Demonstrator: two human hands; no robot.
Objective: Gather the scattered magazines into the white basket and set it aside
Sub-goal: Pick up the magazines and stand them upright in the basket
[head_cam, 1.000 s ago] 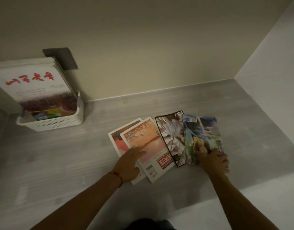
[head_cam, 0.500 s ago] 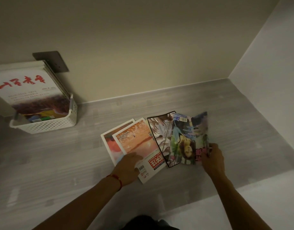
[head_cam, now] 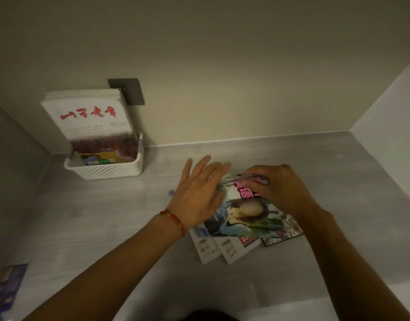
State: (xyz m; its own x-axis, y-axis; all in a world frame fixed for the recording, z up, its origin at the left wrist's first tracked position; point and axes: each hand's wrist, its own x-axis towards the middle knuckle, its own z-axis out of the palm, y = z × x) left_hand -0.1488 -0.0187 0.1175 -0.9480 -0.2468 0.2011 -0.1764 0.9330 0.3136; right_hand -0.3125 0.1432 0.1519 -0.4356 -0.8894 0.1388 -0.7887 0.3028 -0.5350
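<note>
A loose pile of several magazines lies on the grey floor, right of centre. The colourful magazine [head_cam: 243,216] is on top of it, and my right hand [head_cam: 278,188] grips its far edge. My left hand [head_cam: 197,193] lies flat and spread over the pile's left side. Two white-covered magazines [head_cam: 224,249] and a black-edged one [head_cam: 285,232] stick out underneath. The white basket [head_cam: 106,169] stands against the wall at the left. It holds an upright white magazine with red lettering [head_cam: 92,121] and others behind it.
A dark wall plate [head_cam: 129,89] sits behind the basket. A blue-purple magazine or booklet [head_cam: 7,283] lies at the lower left edge. Walls close the space at the back, the left and the right. Bare grey floor [head_cam: 95,228] lies between the basket and the pile.
My right hand lifted the colourful magazine and swung it left onto the others. My left hand slid up over the pile. The fanned magazines now overlap in one heap.
</note>
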